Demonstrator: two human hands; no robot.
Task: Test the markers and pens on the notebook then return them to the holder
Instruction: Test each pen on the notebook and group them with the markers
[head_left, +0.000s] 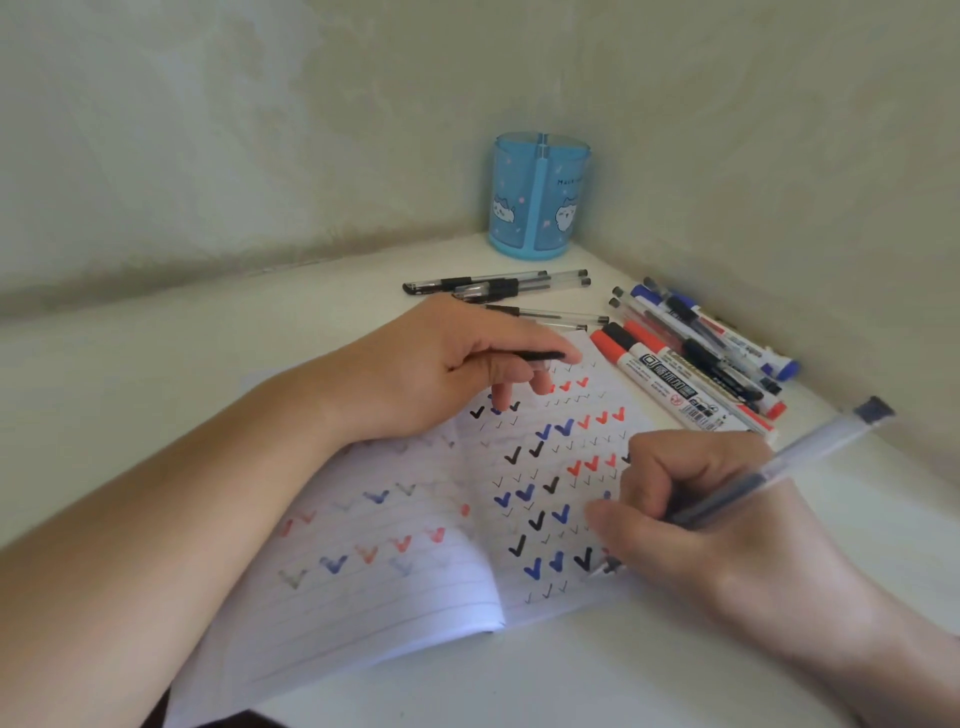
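An open lined notebook (426, 587) lies on the white desk, its pages covered in black, blue and red check marks. My right hand (691, 525) grips a clear gel pen (810, 457), tip down on the lower right page. My left hand (447, 369) rests on the notebook's top edge and pinches a black pen cap (535, 356) between thumb and forefinger. The blue holder (537, 195) with cat prints stands in the desk's far corner; no pens show above its rim.
Several clear black gel pens (498, 285) lie between the holder and the notebook. To the right, a pile of red, blue and black markers and pens (696, 358) lies along the wall. Walls close the desk (156, 364) at back and right.
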